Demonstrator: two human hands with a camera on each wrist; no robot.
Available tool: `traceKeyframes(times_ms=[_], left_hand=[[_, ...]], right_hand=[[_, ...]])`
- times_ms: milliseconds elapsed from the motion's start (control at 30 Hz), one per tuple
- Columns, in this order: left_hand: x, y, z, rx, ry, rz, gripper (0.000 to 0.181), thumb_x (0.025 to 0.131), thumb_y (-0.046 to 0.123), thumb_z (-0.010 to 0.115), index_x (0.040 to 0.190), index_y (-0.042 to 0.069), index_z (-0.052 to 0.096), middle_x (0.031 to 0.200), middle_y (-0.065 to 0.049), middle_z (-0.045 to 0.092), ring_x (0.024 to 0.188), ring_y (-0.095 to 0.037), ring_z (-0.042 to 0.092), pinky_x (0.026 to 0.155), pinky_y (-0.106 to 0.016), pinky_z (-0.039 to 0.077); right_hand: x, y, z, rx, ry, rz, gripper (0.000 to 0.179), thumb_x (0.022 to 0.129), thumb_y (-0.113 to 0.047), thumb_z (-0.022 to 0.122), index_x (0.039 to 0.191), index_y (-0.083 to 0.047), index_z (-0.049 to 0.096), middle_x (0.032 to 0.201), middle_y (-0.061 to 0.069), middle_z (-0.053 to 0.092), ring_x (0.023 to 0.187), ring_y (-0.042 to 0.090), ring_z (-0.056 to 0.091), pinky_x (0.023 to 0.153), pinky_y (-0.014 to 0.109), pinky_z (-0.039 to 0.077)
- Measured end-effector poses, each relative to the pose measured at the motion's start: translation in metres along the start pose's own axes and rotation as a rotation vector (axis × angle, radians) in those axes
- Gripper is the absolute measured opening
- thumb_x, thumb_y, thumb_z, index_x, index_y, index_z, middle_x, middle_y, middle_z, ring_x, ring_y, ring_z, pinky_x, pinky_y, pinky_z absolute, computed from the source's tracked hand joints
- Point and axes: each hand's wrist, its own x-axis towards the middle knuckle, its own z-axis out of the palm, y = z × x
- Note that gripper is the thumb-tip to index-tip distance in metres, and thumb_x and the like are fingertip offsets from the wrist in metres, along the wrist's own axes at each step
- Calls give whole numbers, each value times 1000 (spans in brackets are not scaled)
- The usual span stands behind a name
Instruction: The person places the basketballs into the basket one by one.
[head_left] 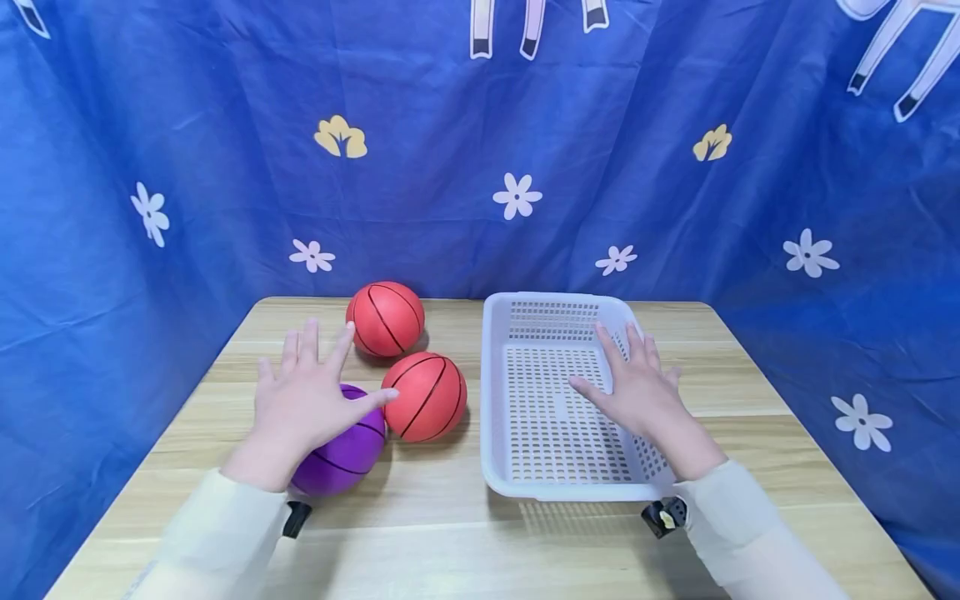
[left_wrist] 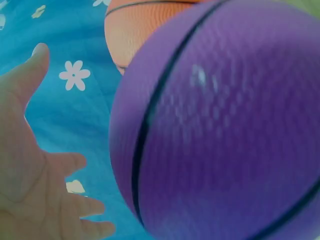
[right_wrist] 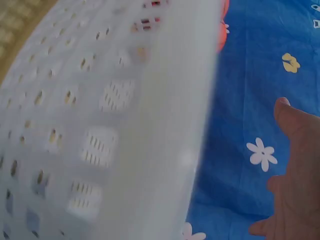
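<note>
My left hand (head_left: 300, 400) is spread with straight fingers above a purple basketball (head_left: 348, 454), hiding part of it. In the left wrist view a gap shows between that hand (left_wrist: 35, 165) and the purple ball (left_wrist: 215, 125). Two red basketballs sit beyond it, one close to the purple ball (head_left: 425, 397) and one farther back (head_left: 386, 318). My right hand (head_left: 637, 392), fingers also spread, hovers over the right side of a white perforated plastic basket (head_left: 497, 400). The right wrist view shows that hand (right_wrist: 300, 175) apart from the basket's rim (right_wrist: 170, 125). Neither hand holds anything.
Everything stands on a light wooden table (head_left: 450, 542). Behind and at both sides hangs a blue curtain (head_left: 420, 167) with flowers and animal legs on it. Black wrist cameras show below the left sleeve (head_left: 297, 518) and the right sleeve (head_left: 664, 517).
</note>
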Motion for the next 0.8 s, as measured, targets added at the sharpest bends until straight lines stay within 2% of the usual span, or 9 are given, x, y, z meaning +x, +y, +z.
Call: traceKeyframes(times_ms=[267, 567, 800], left_hand=[[-4, -19, -8, -16, -10, -8, 104, 59, 82, 35, 139, 22, 8, 138, -24, -8, 122, -41, -11, 85, -66, -6], [-7, -42, -11, -22, 24, -15, 101, 62, 78, 40, 139, 21, 10, 136, -29, 0, 122, -43, -8, 83, -66, -9], [-12, -60, -11, -37, 3, -45, 101, 63, 76, 43, 139, 16, 13, 137, -27, -5, 121, -43, -11, 81, -68, -7]], right_hand=[[1, 19, -7, 28, 2, 32, 87, 68, -77, 28, 136, -34, -6, 141, 17, -7, 124, 39, -7, 77, 73, 2], [0, 43, -6, 56, -6, 69, 88, 70, -75, 31, 137, -30, -5, 140, 19, -9, 122, 43, -7, 76, 74, 1], [-2, 59, -4, 84, -22, 99, 89, 72, -72, 33, 138, -27, -5, 139, 21, -10, 122, 44, -9, 76, 73, -2]])
